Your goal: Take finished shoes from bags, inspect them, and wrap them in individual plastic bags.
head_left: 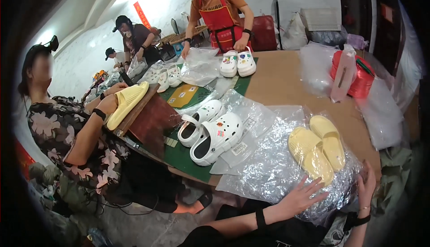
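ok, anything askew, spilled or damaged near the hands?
Nothing looks spilled or damaged. Slightly askew: the yellow slides lie staggered, one set farther forward than the other, on crumpled clear plastic by the left hand. It looks odd only because the pair isn't level; probably minor.

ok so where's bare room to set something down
The widest bare patch is brown tabletop between the white clogs in the co-worker's hand and the red bundle. A narrower strip lies right of the yellow slippers. Crowded: the near edge, with clear bag, your left hand and right hand; and the green mat, with nearer clogs.
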`<action>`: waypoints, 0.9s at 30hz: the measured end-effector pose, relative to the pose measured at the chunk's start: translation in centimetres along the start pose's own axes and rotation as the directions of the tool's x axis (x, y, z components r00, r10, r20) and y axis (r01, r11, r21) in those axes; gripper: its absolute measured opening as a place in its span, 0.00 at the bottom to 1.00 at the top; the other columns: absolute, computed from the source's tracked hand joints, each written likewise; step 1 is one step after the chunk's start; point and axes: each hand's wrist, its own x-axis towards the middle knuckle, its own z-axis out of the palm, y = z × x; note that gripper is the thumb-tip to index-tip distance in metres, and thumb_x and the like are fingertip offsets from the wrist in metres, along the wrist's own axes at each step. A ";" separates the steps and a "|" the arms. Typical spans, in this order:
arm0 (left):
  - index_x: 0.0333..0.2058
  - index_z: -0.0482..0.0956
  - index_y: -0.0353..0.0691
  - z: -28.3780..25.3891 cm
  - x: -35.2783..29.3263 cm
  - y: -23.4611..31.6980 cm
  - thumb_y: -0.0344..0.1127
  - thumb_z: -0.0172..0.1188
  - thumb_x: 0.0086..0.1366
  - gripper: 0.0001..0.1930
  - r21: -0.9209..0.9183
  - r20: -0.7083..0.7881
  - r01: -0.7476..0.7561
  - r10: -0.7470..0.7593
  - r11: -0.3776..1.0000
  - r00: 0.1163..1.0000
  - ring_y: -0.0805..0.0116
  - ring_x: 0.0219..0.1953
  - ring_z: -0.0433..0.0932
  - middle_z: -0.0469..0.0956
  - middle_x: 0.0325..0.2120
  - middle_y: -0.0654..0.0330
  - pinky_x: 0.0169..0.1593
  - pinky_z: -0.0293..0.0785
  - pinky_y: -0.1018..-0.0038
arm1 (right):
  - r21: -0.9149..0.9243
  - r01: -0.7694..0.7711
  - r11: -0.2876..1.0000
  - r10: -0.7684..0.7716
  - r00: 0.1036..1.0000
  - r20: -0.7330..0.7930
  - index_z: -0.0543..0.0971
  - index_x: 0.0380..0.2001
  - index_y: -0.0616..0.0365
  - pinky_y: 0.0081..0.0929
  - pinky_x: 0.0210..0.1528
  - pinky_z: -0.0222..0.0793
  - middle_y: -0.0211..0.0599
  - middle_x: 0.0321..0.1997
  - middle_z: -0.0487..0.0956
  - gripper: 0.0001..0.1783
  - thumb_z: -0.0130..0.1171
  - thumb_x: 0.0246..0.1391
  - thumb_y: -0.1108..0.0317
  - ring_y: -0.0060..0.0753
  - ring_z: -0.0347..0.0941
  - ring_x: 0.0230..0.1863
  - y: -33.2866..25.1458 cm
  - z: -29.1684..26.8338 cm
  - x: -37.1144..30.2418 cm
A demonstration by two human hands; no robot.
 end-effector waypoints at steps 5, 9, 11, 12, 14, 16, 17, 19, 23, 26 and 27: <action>0.62 0.66 0.49 1.3 0.5 0.3 0.36 0.60 0.60 0.30 -0.060 0.052 -0.046 0.050 0.997 0.997 0.60 0.71 0.53 0.58 0.67 0.58 0.71 0.45 0.46 | 0.214 -0.090 0.973 0.084 0.996 0.035 0.75 0.47 0.64 0.29 0.39 0.70 0.37 0.33 0.78 0.13 0.51 0.59 0.74 0.31 0.74 0.32 4.1 0.3 0.9; 0.55 0.75 0.42 -0.4 -0.5 -1.4 0.29 0.52 0.65 0.19 -0.613 -0.106 0.101 -0.209 0.784 0.972 0.56 0.65 0.66 0.75 0.56 0.58 0.71 0.51 0.52 | 0.692 -0.292 0.660 0.229 0.956 0.186 0.76 0.47 0.62 0.27 0.37 0.72 0.38 0.34 0.79 0.13 0.51 0.60 0.71 0.29 0.75 0.32 0.8 -1.7 0.8; 0.54 0.75 0.36 -4.1 -1.2 -1.4 0.33 0.43 0.73 0.17 -0.806 0.040 0.311 -0.478 0.504 0.878 0.60 0.57 0.75 0.79 0.51 0.59 0.65 0.64 0.66 | 0.910 -0.265 0.320 0.182 0.959 0.215 0.76 0.50 0.60 0.24 0.37 0.73 0.38 0.32 0.78 0.16 0.53 0.59 0.69 0.28 0.76 0.33 -1.6 -3.1 -0.6; 0.53 0.74 0.33 -5.3 -1.6 -1.9 0.34 0.41 0.74 0.17 -0.894 0.109 0.314 -0.524 0.321 0.844 0.63 0.56 0.75 0.80 0.49 0.57 0.63 0.65 0.68 | 0.912 -0.364 0.189 0.177 0.926 0.333 0.69 0.58 0.60 0.24 0.41 0.73 0.35 0.38 0.77 0.23 0.52 0.59 0.70 0.28 0.74 0.37 -2.9 -3.8 -1.2; 0.52 0.74 0.28 -7.6 -1.9 -2.4 0.36 0.41 0.75 0.18 -0.948 0.202 0.305 -0.568 0.090 0.797 0.66 0.54 0.76 0.81 0.46 0.53 0.61 0.66 0.71 | 0.916 -0.292 0.275 0.102 0.956 0.274 0.67 0.61 0.58 0.24 0.42 0.73 0.36 0.39 0.77 0.29 0.57 0.55 0.70 0.28 0.74 0.39 -3.4 -3.0 -2.0; 0.52 0.74 0.28 -8.5 -3.0 -2.9 0.35 0.41 0.76 0.18 -0.942 0.180 0.310 -0.591 0.125 0.786 0.67 0.52 0.77 0.82 0.45 0.53 0.61 0.66 0.71 | 0.885 -0.293 0.362 0.016 0.951 0.308 0.63 0.64 0.56 0.25 0.45 0.72 0.36 0.45 0.75 0.40 0.64 0.46 0.74 0.29 0.74 0.42 -4.6 -2.1 -3.3; 0.52 0.74 0.28 -8.5 -3.2 -2.8 0.35 0.41 0.76 0.18 -0.943 0.171 0.302 -0.579 0.137 0.797 0.67 0.52 0.77 0.82 0.45 0.53 0.61 0.66 0.71 | 0.856 -0.350 0.381 0.017 0.928 0.372 0.61 0.65 0.55 0.25 0.46 0.72 0.36 0.50 0.73 0.44 0.66 0.42 0.76 0.29 0.72 0.44 -5.7 -1.7 -3.9; 0.53 0.73 0.29 -8.9 -4.0 -2.3 0.34 0.40 0.75 0.18 -0.950 0.198 0.299 -0.579 0.084 0.791 0.67 0.52 0.77 0.82 0.45 0.52 0.61 0.65 0.71 | 0.763 -0.316 0.564 -0.150 0.869 0.472 0.66 0.61 0.56 0.32 0.54 0.71 0.34 0.59 0.65 0.40 0.69 0.41 0.76 0.30 0.64 0.58 -7.5 -1.5 -4.4; 0.54 0.73 0.30 -8.3 -4.2 -2.9 0.33 0.38 0.75 0.19 -0.970 0.204 0.240 -0.616 -0.024 0.761 0.64 0.53 0.77 0.81 0.46 0.50 0.62 0.65 0.69 | 0.707 -0.071 0.704 -0.278 0.888 0.366 0.68 0.60 0.54 0.31 0.55 0.69 0.38 0.63 0.61 0.38 0.68 0.43 0.75 0.34 0.66 0.59 -7.3 0.2 -5.5; 0.53 0.73 0.29 -9.5 -4.0 -2.8 0.32 0.37 0.75 0.19 -0.972 0.165 0.233 -0.639 0.023 0.751 0.62 0.52 0.78 0.81 0.45 0.48 0.62 0.66 0.68 | 0.720 -0.061 0.691 -0.241 0.920 0.309 0.71 0.58 0.53 0.32 0.56 0.68 0.42 0.67 0.57 0.34 0.69 0.44 0.74 0.37 0.67 0.59 -7.7 0.7 -6.4; 0.53 0.73 0.29 -9.8 -3.8 -2.8 0.32 0.37 0.75 0.19 -0.976 0.127 0.209 -0.636 0.055 0.761 0.61 0.52 0.78 0.81 0.45 0.48 0.62 0.66 0.68 | 0.801 -0.198 0.566 -0.107 0.945 0.309 0.73 0.55 0.53 0.33 0.56 0.68 0.45 0.69 0.56 0.32 0.69 0.44 0.72 0.39 0.68 0.59 -8.7 0.8 -7.1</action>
